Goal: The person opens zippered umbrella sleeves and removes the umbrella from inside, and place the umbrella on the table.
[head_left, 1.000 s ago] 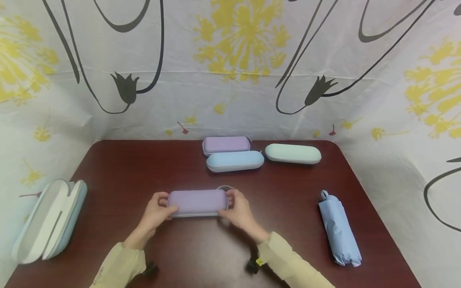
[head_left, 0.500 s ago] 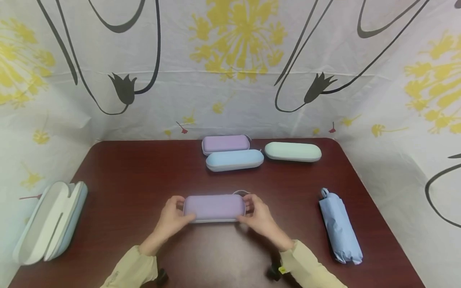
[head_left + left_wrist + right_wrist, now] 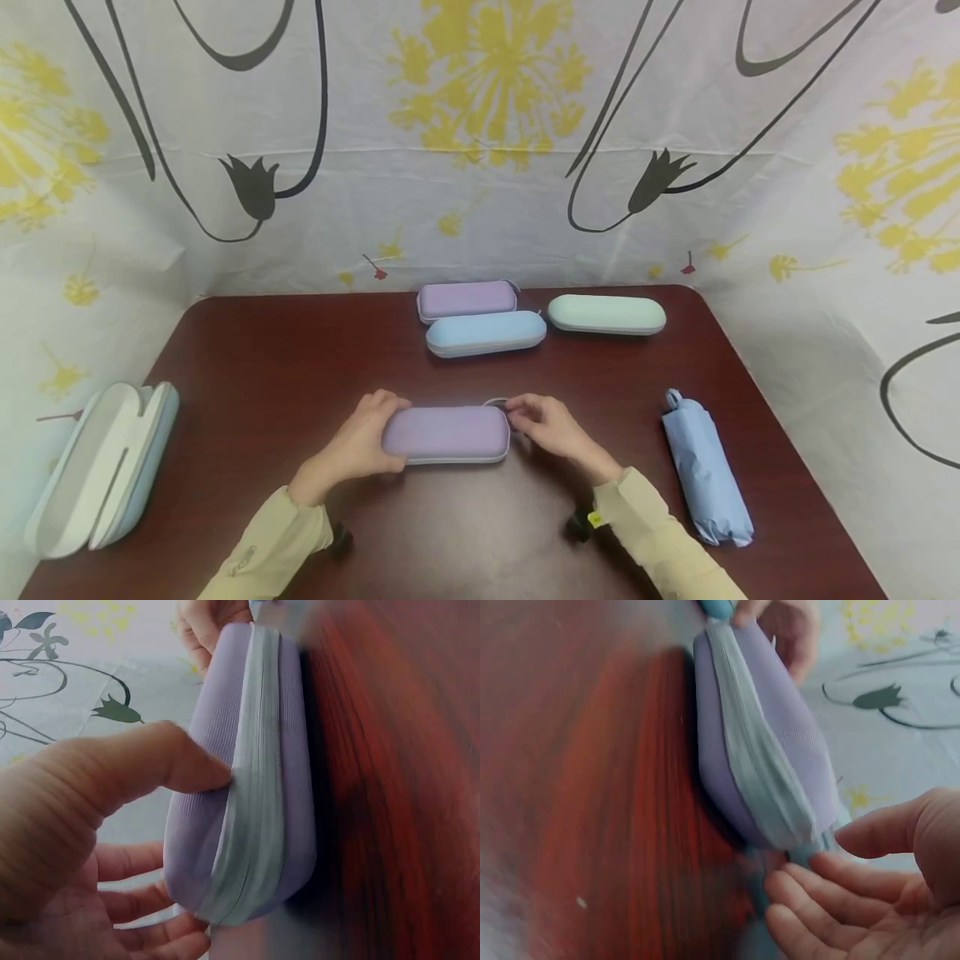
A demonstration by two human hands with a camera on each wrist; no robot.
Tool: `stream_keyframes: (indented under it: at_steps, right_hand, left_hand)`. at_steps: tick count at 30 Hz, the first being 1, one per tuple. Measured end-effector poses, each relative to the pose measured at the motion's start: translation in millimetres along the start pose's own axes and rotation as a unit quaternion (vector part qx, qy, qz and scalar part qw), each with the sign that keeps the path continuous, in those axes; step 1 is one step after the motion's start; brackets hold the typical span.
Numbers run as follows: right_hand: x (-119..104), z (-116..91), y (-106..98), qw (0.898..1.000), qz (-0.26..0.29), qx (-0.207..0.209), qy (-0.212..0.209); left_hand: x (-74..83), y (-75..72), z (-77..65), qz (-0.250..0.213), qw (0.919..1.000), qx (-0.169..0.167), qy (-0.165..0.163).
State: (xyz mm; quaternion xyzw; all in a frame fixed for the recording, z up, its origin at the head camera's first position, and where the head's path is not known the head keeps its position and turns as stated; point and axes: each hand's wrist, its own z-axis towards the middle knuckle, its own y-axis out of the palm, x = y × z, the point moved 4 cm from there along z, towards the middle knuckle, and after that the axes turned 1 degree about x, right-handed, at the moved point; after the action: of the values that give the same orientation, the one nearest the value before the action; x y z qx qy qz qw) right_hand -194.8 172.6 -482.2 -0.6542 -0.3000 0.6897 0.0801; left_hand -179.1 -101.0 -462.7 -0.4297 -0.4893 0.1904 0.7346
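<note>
A purple zippered glasses case (image 3: 446, 435) lies closed on the table, its pale zipper band (image 3: 259, 772) facing the person. My left hand (image 3: 360, 440) grips its left end, thumb on the front edge and fingers around the back. By the right end is my right hand (image 3: 551, 427), its fingertips at the thin grey loop strap (image 3: 495, 401) behind the case. In the right wrist view the thumb (image 3: 881, 829) and fingers stand a little apart beside the strap. Whether they touch it I cannot tell.
Behind lie another purple case (image 3: 467, 300), a light blue case (image 3: 486, 333) and a mint green case (image 3: 606, 314). An opened case (image 3: 105, 467) with a white lining sits at the left edge. To the right lies a blue folded umbrella (image 3: 707, 471). Patterned cloth surrounds the table.
Both hands shifted the purple case to the right and slightly nearer. My right hand then left its right end and moved to the loop strap behind it. The left hand stayed on the case.
</note>
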Motion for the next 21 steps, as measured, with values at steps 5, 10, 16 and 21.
stream_keyframes:
  at_steps: [5, 10, 16, 21]
  right_hand:
    - [7.3, 16.3, 0.9, 0.998, 0.031, -0.056, 0.012]
    - [8.2, 30.3, 3.3, 0.993, 0.057, -0.100, -0.016]
    - [12.0, 41.0, 3.6, 0.985, 0.062, -0.159, -0.003]
    - [10.9, 47.3, 3.9, 0.977, 0.030, -0.211, -0.009]
  left_hand:
    - [-1.7, 1.2, 0.1, 0.006, 0.9999, -0.010, 0.012]
    - [-1.1, 2.6, -1.5, 0.012, 0.9997, 0.002, 0.022]
    - [0.1, 3.6, -3.0, 0.018, 0.9996, -0.002, 0.022]
    - [-0.5, 1.5, -2.0, 0.016, 0.9993, 0.002, 0.032]
